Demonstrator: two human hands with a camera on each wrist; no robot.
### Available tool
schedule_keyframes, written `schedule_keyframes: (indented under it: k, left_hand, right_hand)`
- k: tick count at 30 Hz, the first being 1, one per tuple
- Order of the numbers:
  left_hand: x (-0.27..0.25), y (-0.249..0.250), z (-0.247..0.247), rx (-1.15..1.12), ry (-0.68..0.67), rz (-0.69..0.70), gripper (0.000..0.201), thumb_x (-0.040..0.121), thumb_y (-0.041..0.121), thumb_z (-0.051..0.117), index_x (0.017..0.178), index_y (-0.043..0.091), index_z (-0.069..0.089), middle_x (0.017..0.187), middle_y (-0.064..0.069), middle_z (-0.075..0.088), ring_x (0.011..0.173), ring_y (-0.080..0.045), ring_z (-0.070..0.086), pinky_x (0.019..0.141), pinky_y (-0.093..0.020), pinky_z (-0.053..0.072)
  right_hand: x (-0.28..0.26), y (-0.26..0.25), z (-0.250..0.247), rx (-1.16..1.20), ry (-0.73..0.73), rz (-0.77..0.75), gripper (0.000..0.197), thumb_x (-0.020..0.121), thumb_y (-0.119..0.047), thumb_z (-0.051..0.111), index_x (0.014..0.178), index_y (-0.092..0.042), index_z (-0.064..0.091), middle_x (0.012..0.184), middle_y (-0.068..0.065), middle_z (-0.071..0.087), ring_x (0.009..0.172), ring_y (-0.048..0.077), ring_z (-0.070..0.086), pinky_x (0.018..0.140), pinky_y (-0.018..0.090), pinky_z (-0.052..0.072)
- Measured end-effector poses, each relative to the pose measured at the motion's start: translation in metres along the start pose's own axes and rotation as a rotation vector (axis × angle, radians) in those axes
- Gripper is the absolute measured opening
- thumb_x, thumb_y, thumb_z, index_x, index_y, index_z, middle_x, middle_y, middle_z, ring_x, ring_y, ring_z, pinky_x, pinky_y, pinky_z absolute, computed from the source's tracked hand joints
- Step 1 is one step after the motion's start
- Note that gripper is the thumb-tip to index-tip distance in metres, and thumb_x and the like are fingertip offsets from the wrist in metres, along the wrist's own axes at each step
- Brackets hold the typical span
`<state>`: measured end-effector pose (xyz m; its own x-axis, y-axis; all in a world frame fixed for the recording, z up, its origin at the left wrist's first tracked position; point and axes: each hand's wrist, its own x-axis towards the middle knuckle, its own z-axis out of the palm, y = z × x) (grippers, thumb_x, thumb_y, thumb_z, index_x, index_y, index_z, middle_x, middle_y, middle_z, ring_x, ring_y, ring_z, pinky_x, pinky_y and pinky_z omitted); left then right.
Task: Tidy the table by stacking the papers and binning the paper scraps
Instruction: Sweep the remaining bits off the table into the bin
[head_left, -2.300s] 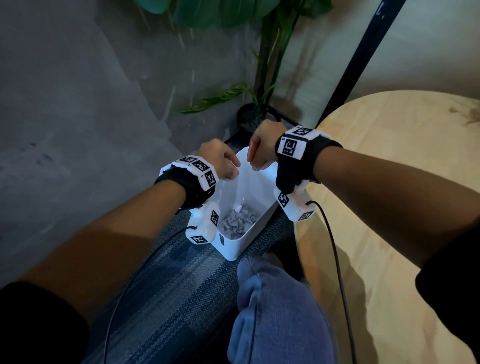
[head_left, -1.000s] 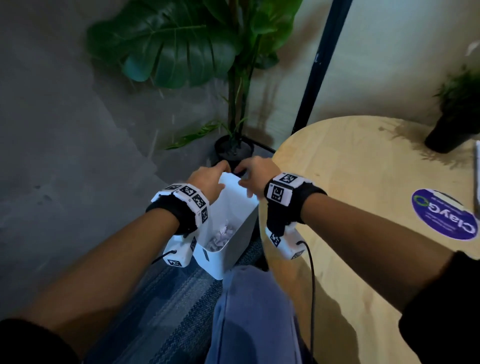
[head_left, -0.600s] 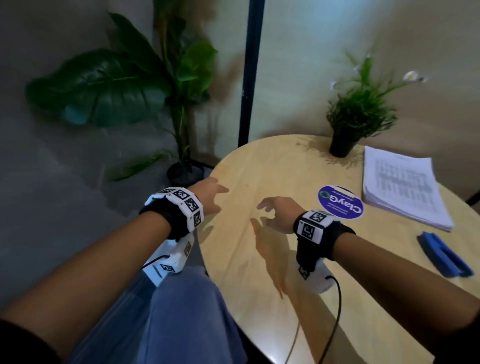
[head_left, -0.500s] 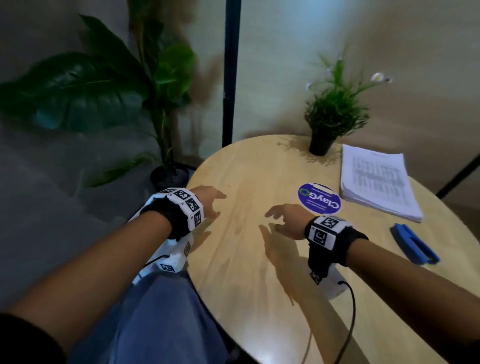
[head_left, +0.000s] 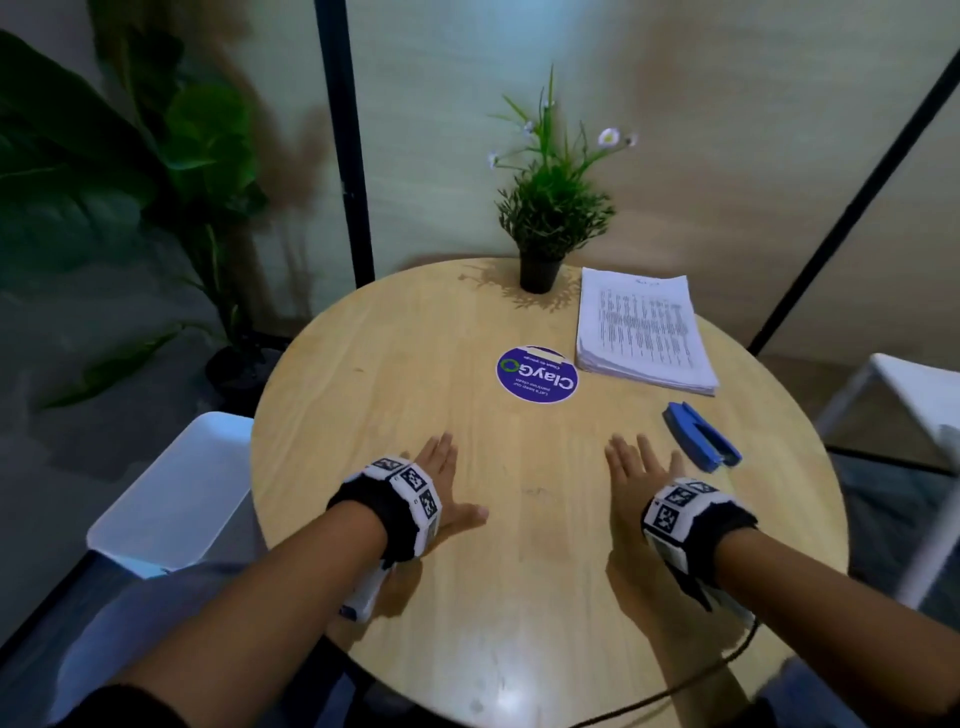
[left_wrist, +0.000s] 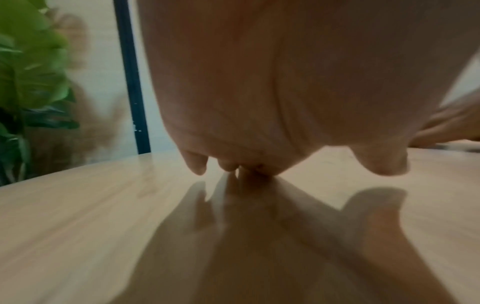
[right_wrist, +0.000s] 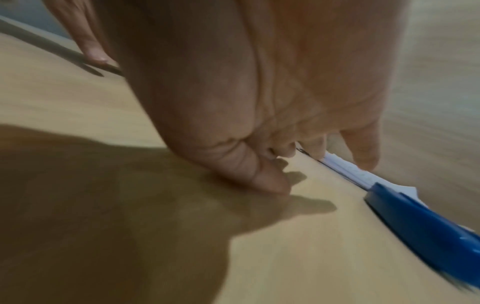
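Resting palm-down on the round wooden counter (head_left: 395, 364), both hands lie flat with straight, spread fingers and hold nothing. The left hand (head_left: 441, 483) sits at lower centre-left of the head view, the right hand (head_left: 639, 473) at lower centre-right, well apart from each other. The left wrist view shows that palm hanging low over the wood with its fingertips (left_wrist: 197, 166) at the surface; whether the palm itself touches cannot be told. The stack of papers (head_left: 644, 332), printed and squared up, lies in the upper right part of the counter, beyond the right hand and well apart from both. A blue stapler (head_left: 701, 436) lies between that stack and the right hand, just beside the outer fingers. A round purple sticker (head_left: 537, 375) sits mid-counter, left of the stack. A small potted plant (head_left: 545, 228) stands at the far edge. A white bin (head_left: 176, 493) stands off the counter's left edge, near the left forearm.
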<state>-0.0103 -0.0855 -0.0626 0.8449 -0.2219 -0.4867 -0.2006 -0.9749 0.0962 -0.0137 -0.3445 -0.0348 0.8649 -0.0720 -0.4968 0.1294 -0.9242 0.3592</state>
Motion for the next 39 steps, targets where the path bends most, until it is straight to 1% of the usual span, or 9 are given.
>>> schedule_keyframes:
  k: [5,11,16,19,22,29,33,35,39]
  left_hand:
    - [-0.005,0.028,0.002,0.094,0.035,0.007,0.099,0.086,0.066,0.038,0.149,0.007,-0.010,0.158,-0.004,-0.021,0.148,-0.019,-0.013,0.120,-0.046,0.002]
    - [-0.013,0.042,0.002,0.163,0.004,0.081,0.090,0.087,0.068,0.029,0.150,0.016,-0.010,0.159,0.002,-0.020,0.147,-0.022,-0.017,0.119,-0.049,0.001]
    - [-0.022,0.043,0.002,0.180,-0.028,0.137,0.086,0.083,0.074,0.025,0.149,0.031,-0.009,0.158,0.001,-0.023,0.146,-0.028,-0.021,0.117,-0.055,0.001]
    - [-0.027,0.046,-0.010,0.113,-0.007,0.136,0.076,0.089,0.064,0.034,0.150,0.034,-0.001,0.159,-0.001,-0.021,0.146,-0.031,-0.017,0.117,-0.056,0.008]
    - [-0.021,0.046,-0.025,-0.016,0.076,0.045,0.071,0.093,0.046,0.046,0.150,0.029,0.007,0.160,-0.004,-0.016,0.148,-0.032,-0.010,0.117,-0.054,0.015]
    - [-0.010,0.052,-0.018,0.090,-0.013,0.084,0.057,0.101,0.032,0.029,0.151,0.023,0.003,0.160,0.000,-0.013,0.148,-0.030,-0.006,0.118,-0.054,0.014]
    - [-0.015,0.051,-0.015,0.107,-0.033,0.129,0.059,0.098,0.046,0.028,0.150,0.033,0.003,0.158,0.002,-0.021,0.148,-0.030,-0.008,0.117,-0.056,0.011]
    - [-0.020,0.048,-0.019,0.131,-0.045,0.159,0.058,0.097,0.050,0.028,0.149,0.038,0.004,0.158,0.002,-0.024,0.148,-0.031,-0.010,0.117,-0.056,0.009]
    - [-0.033,0.040,-0.029,0.124,-0.014,0.178,0.084,0.086,0.054,0.054,0.150,0.036,0.003,0.159,-0.001,-0.020,0.148,-0.031,-0.009,0.117,-0.055,0.009]
  right_hand:
    - [-0.005,-0.033,0.000,-0.078,0.110,-0.108,0.096,0.088,-0.040,0.053,0.149,-0.012,-0.016,0.157,0.007,-0.024,0.146,0.035,-0.015,0.115,0.060,0.007]
    - [-0.013,-0.053,0.003,-0.114,0.213,-0.239,0.100,0.086,-0.045,0.058,0.149,-0.017,-0.015,0.156,0.007,-0.026,0.145,0.038,-0.015,0.114,0.060,0.010]
    - [-0.026,-0.047,0.011,-0.015,0.285,-0.350,0.092,0.085,-0.045,0.061,0.149,-0.031,-0.004,0.159,0.006,-0.016,0.146,0.039,-0.005,0.113,0.061,0.015]
    - [-0.030,-0.037,0.007,0.292,0.456,-0.320,0.050,0.095,-0.043,0.043,0.141,-0.031,0.030,0.155,0.005,0.023,0.138,0.030,0.030,0.107,0.047,0.036]
    - [-0.031,-0.020,-0.003,0.431,0.435,-0.357,0.032,0.094,-0.037,0.045,0.123,-0.029,0.057,0.127,0.002,0.054,0.113,0.021,0.050,0.093,0.035,0.047]
    - [-0.042,-0.024,0.001,0.314,0.432,-0.541,0.037,0.099,-0.029,0.038,0.132,-0.030,0.053,0.129,0.003,0.053,0.114,0.024,0.052,0.091,0.034,0.048]
    - [-0.035,-0.033,-0.001,0.296,0.405,-0.522,0.040,0.099,-0.028,0.040,0.138,-0.033,0.044,0.132,0.005,0.048,0.118,0.025,0.047,0.093,0.035,0.047]
    - [-0.035,-0.036,-0.006,0.366,0.409,-0.507,0.038,0.096,-0.029,0.044,0.134,-0.032,0.050,0.126,0.004,0.052,0.115,0.023,0.050,0.093,0.036,0.048]
    - [-0.035,-0.030,-0.016,0.548,0.403,-0.458,0.034,0.093,-0.033,0.050,0.124,-0.024,0.061,0.114,0.003,0.061,0.104,0.019,0.057,0.089,0.026,0.045]
